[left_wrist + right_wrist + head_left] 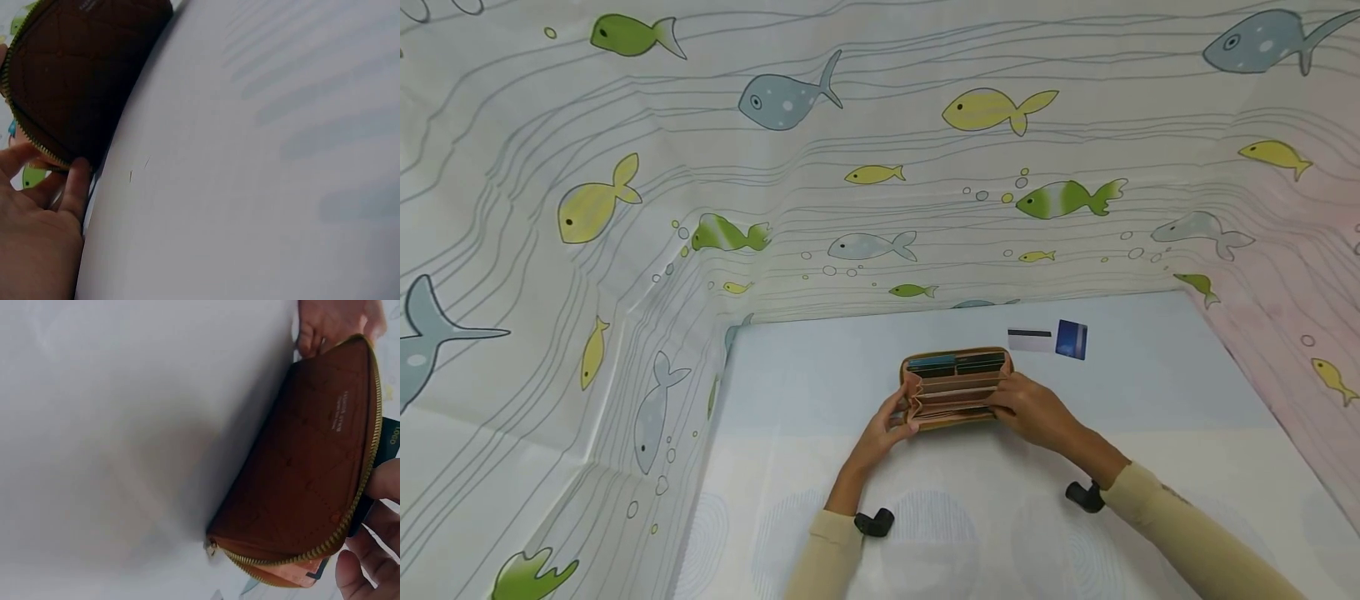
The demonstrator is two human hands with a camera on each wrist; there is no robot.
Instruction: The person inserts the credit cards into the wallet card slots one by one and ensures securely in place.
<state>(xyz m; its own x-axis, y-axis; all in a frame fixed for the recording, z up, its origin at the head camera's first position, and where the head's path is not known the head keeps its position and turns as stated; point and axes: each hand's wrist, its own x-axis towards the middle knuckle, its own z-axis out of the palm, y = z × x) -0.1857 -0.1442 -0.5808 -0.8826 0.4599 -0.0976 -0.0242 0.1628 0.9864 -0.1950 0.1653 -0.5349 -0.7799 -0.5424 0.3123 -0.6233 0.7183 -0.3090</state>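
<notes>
A brown quilted zip wallet [958,423] stands unzipped on the white table, its pleated compartments facing up. Several dark cards [981,363] sit in slots along its far inner side. My left hand [874,437] grips the wallet's left end; in the left wrist view the fingers [76,187] hold it by the zipper edge. At the right end, my right hand [1033,410] reaches into the near part of the opening. The right wrist view shows its fingers [384,481] pinching a dark card [391,440] marked LOGO, partly hidden behind the wallet's near wall.
Behind the wallet to the right lie a white card [1030,340] with a black stripe and a blue card [1071,340]. A fish-patterned sheet [880,208] rises behind the table and along both sides.
</notes>
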